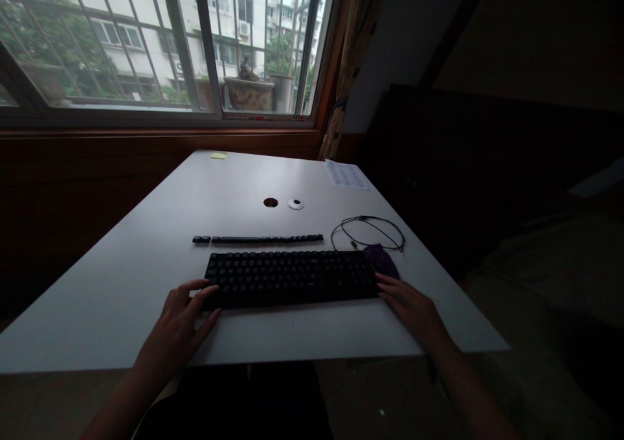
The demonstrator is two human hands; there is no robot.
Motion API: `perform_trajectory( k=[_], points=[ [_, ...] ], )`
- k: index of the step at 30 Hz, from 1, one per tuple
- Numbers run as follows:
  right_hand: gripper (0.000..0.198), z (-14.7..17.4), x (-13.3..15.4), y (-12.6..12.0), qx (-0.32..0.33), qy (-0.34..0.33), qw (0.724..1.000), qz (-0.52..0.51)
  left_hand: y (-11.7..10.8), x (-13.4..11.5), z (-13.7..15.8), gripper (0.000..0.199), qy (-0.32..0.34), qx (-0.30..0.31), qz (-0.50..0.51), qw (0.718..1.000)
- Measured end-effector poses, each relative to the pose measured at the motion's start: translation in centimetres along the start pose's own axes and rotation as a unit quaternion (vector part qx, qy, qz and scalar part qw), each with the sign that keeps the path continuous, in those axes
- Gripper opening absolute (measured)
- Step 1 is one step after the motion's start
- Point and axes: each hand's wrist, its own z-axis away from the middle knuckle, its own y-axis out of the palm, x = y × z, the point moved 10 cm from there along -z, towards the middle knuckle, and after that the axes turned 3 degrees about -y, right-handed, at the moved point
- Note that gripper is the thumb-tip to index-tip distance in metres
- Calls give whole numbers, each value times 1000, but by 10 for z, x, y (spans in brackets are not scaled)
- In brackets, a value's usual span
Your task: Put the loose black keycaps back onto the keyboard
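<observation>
Both ends of the black keyboard (287,279) are covered, the left one by the left hand (180,316), the right one by the right hand (408,302). It lies flat near the front of the white surface (121,264), its long side roughly along the front edge, probably because that brings every key within easy reach.

The left fingers are half open and spread, their tips over the end keys, with the thumb apart at the near corner. The right fingers are fairly straight and close together, touching the other end; the thumb there is hard to make out. Contact at both ends would steady the keyboard and keep it from turning, though I cannot tell whether either hand truly grips or merely rests.

Just beyond its far edge, loose keys (263,239) lie in a line, a small gap near the left end; such a row likely keeps their order readable. A thin cable (373,219) is looped off to the right, seemingly to be out of the way, and a purple cloth (383,260) sits by the far right corner. Further back, a round cover (295,204) lies beside a hole (271,203), leaving it open.
</observation>
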Motion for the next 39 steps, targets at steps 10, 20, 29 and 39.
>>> perform_trajectory(
  k=[10, 20, 29, 39],
  points=[
    [17, -5, 20, -5, -9, -60, 998, 32, 3, 2, 1, 42, -1, 10, -7, 1000],
    [16, 0, 10, 2, -12, -19, 1000, 13, 0, -2, -1, 39, 7, 3, -10, 1000],
    [22, 4, -19, -1, -25, 89, 996, -18, 0, -3, -1, 40, 9, 5, -11, 1000],
    [21, 3, -10, 3, -4, 52, 999, -1, 0, -1, -1, 41, 8, 5, -6, 1000]
  ],
)
